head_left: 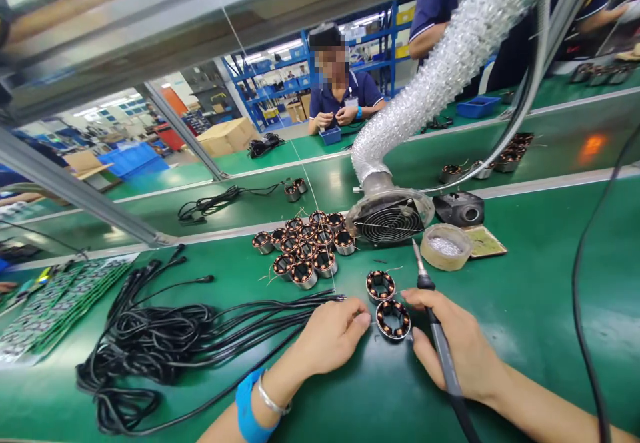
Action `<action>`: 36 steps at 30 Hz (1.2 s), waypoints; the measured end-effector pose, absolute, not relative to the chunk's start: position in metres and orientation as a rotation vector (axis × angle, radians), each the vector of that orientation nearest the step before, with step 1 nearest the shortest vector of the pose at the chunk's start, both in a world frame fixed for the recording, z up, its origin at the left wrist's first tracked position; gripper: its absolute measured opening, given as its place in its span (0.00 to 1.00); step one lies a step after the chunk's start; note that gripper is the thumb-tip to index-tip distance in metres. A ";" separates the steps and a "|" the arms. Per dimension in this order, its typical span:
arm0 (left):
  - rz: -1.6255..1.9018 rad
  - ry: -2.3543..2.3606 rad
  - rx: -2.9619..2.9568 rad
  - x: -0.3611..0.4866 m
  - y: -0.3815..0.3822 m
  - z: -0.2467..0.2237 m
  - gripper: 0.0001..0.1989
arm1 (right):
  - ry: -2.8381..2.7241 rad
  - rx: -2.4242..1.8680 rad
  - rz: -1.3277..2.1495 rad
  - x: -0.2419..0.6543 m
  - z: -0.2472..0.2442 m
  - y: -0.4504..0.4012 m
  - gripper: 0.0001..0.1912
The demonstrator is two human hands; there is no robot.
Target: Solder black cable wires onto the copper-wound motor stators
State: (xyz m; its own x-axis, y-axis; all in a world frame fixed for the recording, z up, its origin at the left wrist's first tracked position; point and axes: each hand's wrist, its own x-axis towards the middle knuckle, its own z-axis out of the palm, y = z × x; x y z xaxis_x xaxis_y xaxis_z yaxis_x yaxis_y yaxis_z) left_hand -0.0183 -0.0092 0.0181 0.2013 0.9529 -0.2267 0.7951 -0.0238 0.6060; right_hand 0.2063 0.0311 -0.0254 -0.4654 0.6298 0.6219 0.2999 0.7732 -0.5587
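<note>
Two copper-wound motor stators lie in front of me: the near stator (393,320) touches or almost touches the far stator (381,286). My left hand (333,333) is closed beside the near one, thumb and finger together; whatever they pinch, if anything, is too small to make out. A blue band and a metal bangle circle that wrist. In my right hand (463,346) a soldering iron (439,340) lies between thumb and fingers, tip pointing away from me. The right fingertips are spread around the right side of the stators. Beneath the left hand run ends of black cables (240,330).
More stators (305,250) stand grouped behind. A fume-extractor fan (390,220) on a foil duct, a round tub (447,246), a sponge tray (485,241) and a black holder (459,209) stand beyond. Circuit boards (65,303) lie left. A co-worker (345,96) sits opposite.
</note>
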 end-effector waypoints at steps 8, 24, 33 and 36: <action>0.337 1.571 1.774 -0.033 -0.011 0.022 0.09 | -2.184 -0.514 0.614 0.208 -0.033 0.027 0.17; 0.705 1.287 0.907 0.002 0.003 0.013 0.30 | -2.239 -0.635 0.615 0.201 -0.039 0.020 0.18; 0.543 1.373 1.219 -0.015 -0.014 0.015 0.22 | -2.251 -0.673 0.697 0.203 -0.042 0.022 0.19; 0.620 1.277 0.954 -0.006 -0.009 0.011 0.22 | -2.246 -0.661 0.692 0.203 -0.040 0.023 0.18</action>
State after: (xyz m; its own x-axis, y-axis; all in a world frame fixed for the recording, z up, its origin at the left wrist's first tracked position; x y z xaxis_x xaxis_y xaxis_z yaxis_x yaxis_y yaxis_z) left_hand -0.0058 -0.0089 0.0110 0.2154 0.8335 -0.5087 0.1153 0.4956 0.8609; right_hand 0.2029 0.0227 -0.0395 -0.6351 0.6221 0.4578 0.2568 0.7290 -0.6345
